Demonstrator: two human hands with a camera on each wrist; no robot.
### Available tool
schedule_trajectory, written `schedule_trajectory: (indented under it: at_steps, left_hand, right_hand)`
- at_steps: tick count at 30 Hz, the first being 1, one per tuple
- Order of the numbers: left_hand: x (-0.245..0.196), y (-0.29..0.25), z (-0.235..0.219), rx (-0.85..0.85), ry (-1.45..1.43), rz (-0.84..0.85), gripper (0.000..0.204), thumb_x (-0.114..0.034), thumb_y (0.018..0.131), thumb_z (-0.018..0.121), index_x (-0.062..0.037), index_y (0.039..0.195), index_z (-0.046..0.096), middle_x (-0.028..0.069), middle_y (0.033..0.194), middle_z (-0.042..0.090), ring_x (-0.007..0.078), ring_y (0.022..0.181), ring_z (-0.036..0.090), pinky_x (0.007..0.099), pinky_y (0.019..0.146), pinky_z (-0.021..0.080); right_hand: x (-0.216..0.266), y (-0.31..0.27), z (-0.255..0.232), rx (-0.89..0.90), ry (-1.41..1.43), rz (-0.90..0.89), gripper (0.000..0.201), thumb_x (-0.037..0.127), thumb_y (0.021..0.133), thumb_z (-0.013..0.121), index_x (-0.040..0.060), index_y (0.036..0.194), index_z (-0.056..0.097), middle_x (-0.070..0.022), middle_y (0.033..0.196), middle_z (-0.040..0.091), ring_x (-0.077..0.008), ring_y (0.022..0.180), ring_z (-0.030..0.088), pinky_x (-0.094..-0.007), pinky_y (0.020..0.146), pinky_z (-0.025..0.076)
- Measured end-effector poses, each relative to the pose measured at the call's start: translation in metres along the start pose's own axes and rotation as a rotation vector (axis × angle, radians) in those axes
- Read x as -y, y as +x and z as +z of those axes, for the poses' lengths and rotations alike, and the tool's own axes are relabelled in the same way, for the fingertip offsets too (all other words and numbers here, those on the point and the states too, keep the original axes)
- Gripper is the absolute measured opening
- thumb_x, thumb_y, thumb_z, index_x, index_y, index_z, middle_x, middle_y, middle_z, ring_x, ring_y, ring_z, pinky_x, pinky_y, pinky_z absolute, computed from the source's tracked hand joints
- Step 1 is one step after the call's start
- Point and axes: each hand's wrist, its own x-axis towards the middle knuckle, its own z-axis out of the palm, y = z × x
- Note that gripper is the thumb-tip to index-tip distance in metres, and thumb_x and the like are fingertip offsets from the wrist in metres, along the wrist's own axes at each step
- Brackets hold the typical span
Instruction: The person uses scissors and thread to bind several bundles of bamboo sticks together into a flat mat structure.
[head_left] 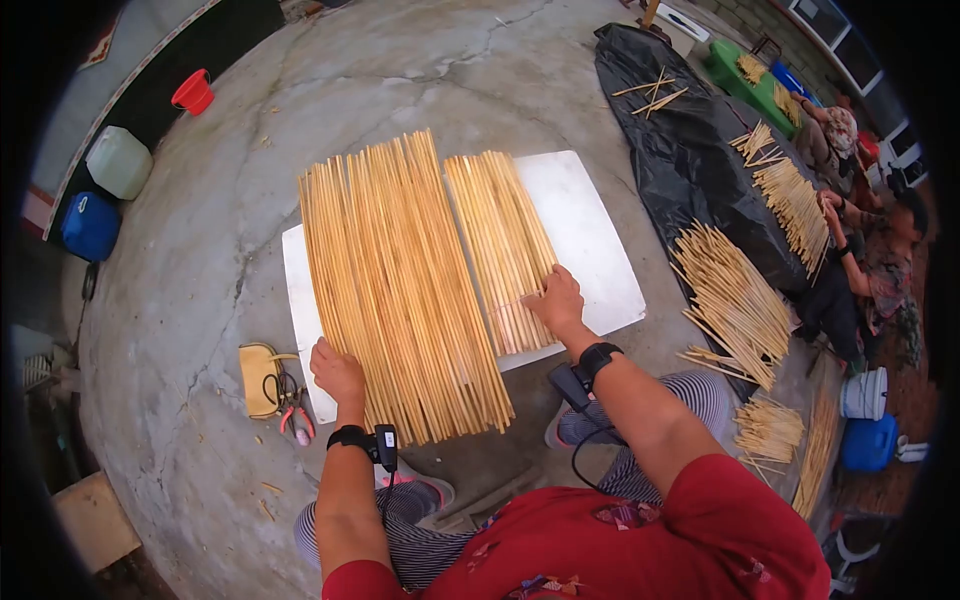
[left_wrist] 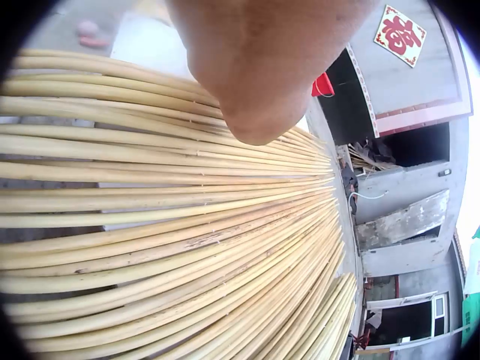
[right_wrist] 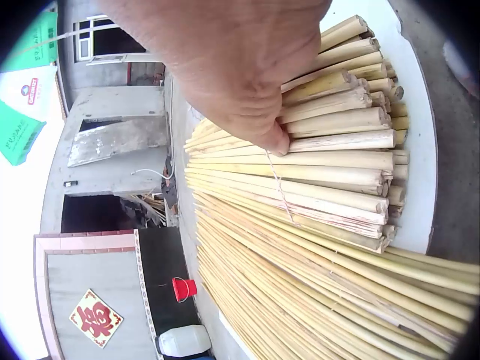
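Note:
Two groups of pale yellow stalks lie side by side on a white board. The left one is a wide mat of long thin stalks (head_left: 405, 290), with stitching across it in the left wrist view. Its left edge is gripped by my left hand (head_left: 338, 378), the thumb side over the outer stalks and the other fingers mostly hidden. A narrower bundle of shorter, thicker stalks (head_left: 505, 240) lies to the right, with string (right_wrist: 279, 184) across its near end. My right hand (head_left: 560, 305) holds this bundle's right edge, its thumb (right_wrist: 274, 139) pressing on top near the string.
The white board (head_left: 595, 230) shows right of the bundle. A yellow pouch (head_left: 258, 380) and red-handled pliers (head_left: 298, 425) lie on the floor at left. Loose stalks (head_left: 735, 300) are heaped beside black sheeting (head_left: 680, 150) at right, where people sit. A red bucket (head_left: 193, 93) stands far left.

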Motion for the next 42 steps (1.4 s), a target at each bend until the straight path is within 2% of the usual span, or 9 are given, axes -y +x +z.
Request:
schedule_trajectory:
  at_steps: [8,19,23,26,30,33,36,39,42]
  left_hand:
    - [-0.1,-0.053,0.003,0.403,-0.276,0.759,0.058,-0.022,0.079,0.061,-0.0101,0.132,0.042,0.0133,0.138,0.038,0.0343,0.132,0.026,0.0475,0.106,0.021]
    - [-0.177,-0.111,0.005,0.651,-0.394,0.957,0.062,-0.026,0.08,0.059,-0.0098,0.136,0.035,0.0159,0.144,0.027,0.0303,0.135,0.023,0.0506,0.108,0.017]
    - [-0.203,-0.126,0.025,0.773,-0.569,0.9,0.052,-0.02,0.081,0.059,-0.0065,0.128,0.044,0.0164,0.133,0.044,0.0296,0.125,0.04,0.0447,0.104,0.029]
    - [-0.226,-0.122,0.001,0.931,-0.941,0.429,0.05,-0.025,0.084,0.058,-0.006,0.128,0.044,0.0175,0.133,0.044,0.0284,0.125,0.04,0.0428,0.101,0.034]
    - [-0.242,-0.099,-0.047,1.138,-1.555,-0.277,0.07,-0.039,0.086,0.059,-0.0069,0.138,0.026,0.0123,0.129,0.045,0.0304,0.114,0.048,0.0429,0.094,0.04]
    - [-0.239,-0.082,-0.066,1.138,-1.857,-0.401,0.073,-0.037,0.083,0.065,-0.0081,0.137,0.025,0.012,0.126,0.044,0.0281,0.114,0.046,0.0417,0.094,0.042]
    - [-0.234,-0.087,-0.054,1.044,-1.632,-0.354,0.066,-0.03,0.082,0.067,-0.0073,0.132,0.031,0.0125,0.124,0.045,0.026,0.114,0.046,0.0395,0.091,0.044]
    - [-0.224,-0.098,-0.027,0.865,-1.636,-0.379,0.05,-0.009,0.082,0.059,-0.0025,0.125,0.036,0.0142,0.114,0.052,0.0244,0.101,0.055,0.0359,0.081,0.05]
    - [-0.218,-0.101,-0.018,0.877,-1.698,-0.492,0.041,0.001,0.08,0.051,0.0012,0.12,0.04,0.0158,0.108,0.055,0.0253,0.095,0.059,0.0353,0.078,0.053]
  right_hand:
    - [-0.022,0.011,-0.027,0.037,0.468,0.12,0.042,0.027,0.073,0.068,-0.0034,0.099,0.055,-0.0174,0.096,0.061,-0.0289,0.083,0.061,-0.0361,0.075,0.049]
    - [-0.015,0.004,-0.182,0.329,1.128,0.084,0.043,0.009,0.077,0.066,-0.0041,0.111,0.043,-0.0132,0.095,0.058,-0.0183,0.081,0.061,-0.0306,0.073,0.053]
    - [-0.021,-0.008,-0.194,0.317,1.268,0.067,0.047,0.007,0.076,0.067,-0.0023,0.115,0.043,-0.0117,0.099,0.058,-0.0172,0.085,0.061,-0.0292,0.076,0.052]
    - [-0.018,-0.02,-0.187,0.289,1.206,-0.075,0.046,0.007,0.076,0.066,-0.0011,0.115,0.043,-0.0112,0.102,0.057,-0.0165,0.093,0.058,-0.0286,0.082,0.048]
    - [0.001,-0.043,-0.151,0.245,0.44,-0.337,0.061,0.014,0.073,0.069,-0.0032,0.123,0.038,-0.0135,0.109,0.055,-0.021,0.103,0.053,-0.0329,0.087,0.044]
    - [0.019,-0.076,-0.125,0.32,0.211,-0.505,0.053,0.024,0.072,0.069,-0.0048,0.11,0.045,-0.025,0.1,0.056,-0.0371,0.095,0.057,-0.0399,0.082,0.046]
    - [0.002,-0.074,-0.094,0.47,0.035,-0.736,0.049,0.025,0.072,0.07,-0.0039,0.104,0.046,-0.0218,0.093,0.057,-0.0353,0.091,0.058,-0.0396,0.079,0.046]
    - [0.003,-0.062,-0.104,0.986,0.094,-0.618,0.063,0.028,0.077,0.069,-0.0057,0.123,0.042,-0.0175,0.106,0.059,-0.0261,0.088,0.06,-0.0347,0.075,0.048]
    - [-0.034,-0.021,-0.098,0.852,0.331,-0.508,0.053,0.03,0.081,0.068,-0.0012,0.12,0.05,-0.0095,0.098,0.061,-0.0171,0.082,0.059,-0.0303,0.069,0.049]
